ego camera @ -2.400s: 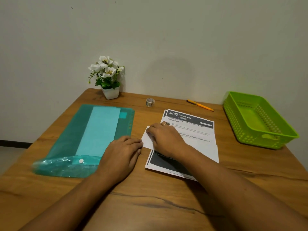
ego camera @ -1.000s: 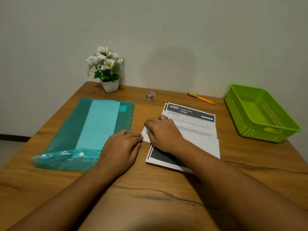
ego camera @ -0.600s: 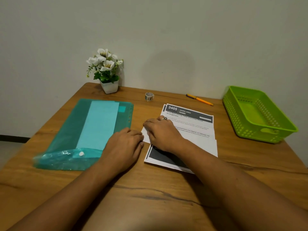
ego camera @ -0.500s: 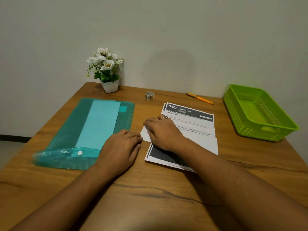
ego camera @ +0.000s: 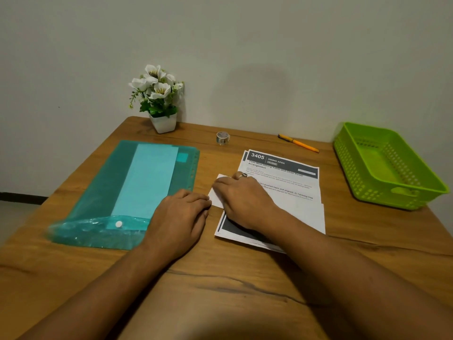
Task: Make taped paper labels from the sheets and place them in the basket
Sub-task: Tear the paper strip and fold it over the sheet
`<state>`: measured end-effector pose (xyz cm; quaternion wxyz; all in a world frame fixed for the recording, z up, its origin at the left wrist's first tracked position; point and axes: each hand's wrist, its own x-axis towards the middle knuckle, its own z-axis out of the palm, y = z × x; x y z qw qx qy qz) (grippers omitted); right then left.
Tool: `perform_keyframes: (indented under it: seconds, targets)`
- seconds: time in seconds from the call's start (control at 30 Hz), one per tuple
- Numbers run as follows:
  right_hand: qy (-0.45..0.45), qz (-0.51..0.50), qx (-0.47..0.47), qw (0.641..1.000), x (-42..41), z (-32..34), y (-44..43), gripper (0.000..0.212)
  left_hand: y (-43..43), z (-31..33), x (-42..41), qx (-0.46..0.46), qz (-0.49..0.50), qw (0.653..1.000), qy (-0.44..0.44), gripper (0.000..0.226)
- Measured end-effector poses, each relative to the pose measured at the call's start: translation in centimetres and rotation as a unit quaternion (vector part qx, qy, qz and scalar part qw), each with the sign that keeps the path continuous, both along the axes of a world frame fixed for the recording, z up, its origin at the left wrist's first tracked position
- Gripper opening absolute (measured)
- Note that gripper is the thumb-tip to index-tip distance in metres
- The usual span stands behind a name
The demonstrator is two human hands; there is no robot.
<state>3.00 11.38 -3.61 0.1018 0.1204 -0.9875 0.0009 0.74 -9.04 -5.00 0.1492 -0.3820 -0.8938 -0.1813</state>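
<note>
white sheet (ego camera: 304, 214) under right hand (ego camera: 245, 204)

The top printed sheet (ego camera: 282, 173) reads "3405" and "DINING AREA"; smaller lines are probably too blurred.

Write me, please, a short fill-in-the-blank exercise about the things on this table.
1. The basket on the right is ____ in colour.
2. The tape roll stands between the flower pot and the ____.
3. The printed sheets bear the number ____.
4. The right hand wears a ____ on one finger.
Missing words: green; pen; 3405; ring.
</note>
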Motion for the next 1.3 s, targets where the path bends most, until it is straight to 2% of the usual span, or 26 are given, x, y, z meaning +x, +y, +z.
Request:
perform_keyframes:
  seconds: [0.23,0.33,0.4,0.5,0.67,0.77,0.9,1.0,1.1,1.2,1.3]
  targets:
    - [-0.031,-0.068,-0.045,0.996,-1.2,0.5,-0.3,0.031,-0.1,0.3,0.3,-0.002,-0.001,1.000,-0.004,0.027]
    - [-0.069,-0.053,-0.082,0.993,-0.5,1.2,0.6,0.019,-0.1,0.4,0.5,-0.001,-0.005,1.000,-0.001,0.026]
    - [-0.075,-0.049,-0.100,0.991,0.6,1.6,0.9,0.026,-0.2,0.5,0.6,-0.002,-0.013,1.000,0.003,0.024]
    - [-0.036,-0.090,-0.093,0.991,3.2,1.5,0.7,0.045,-0.3,0.5,0.8,-0.005,-0.019,1.000,0.006,0.019]
    - [-0.057,-0.132,-0.074,0.987,5.4,0.5,0.5,0.045,-0.4,0.5,1.1,0.010,-0.015,1.000,0.016,0.019]
    - [-0.061,-0.112,-0.079,0.989,5.3,0.1,0.8,0.042,0.7,1.1,0.9,-0.001,-0.006,1.000,0.017,0.027]
    - [-0.052,-0.112,-0.103,0.987,4.4,-0.5,0.4,0.039,4.0,1.3,0.2,-0.090,0.008,0.995,-0.035,0.047]
    - [-0.038,-0.100,-0.133,0.985,4.0,-0.8,-0.4,0.044,5.3,0.4,-0.7,-0.138,0.010,0.987,-0.079,0.063]
    - [-0.051,-0.108,-0.140,0.983,4.3,-1.5,-0.3,0.054,5.2,-0.3,-1.1,-0.154,0.010,0.984,-0.085,0.081]
    - [-0.078,-0.136,-0.114,0.981,4.9,-2.0,1.0,0.069,5.2,-0.3,-1.0,-0.162,0.011,0.983,-0.084,0.085]
    - [-0.101,-0.171,-0.101,0.975,5.6,-2.1,3.6,0.078,5.4,-0.3,-1.0,-0.166,0.011,0.982,-0.092,0.075]
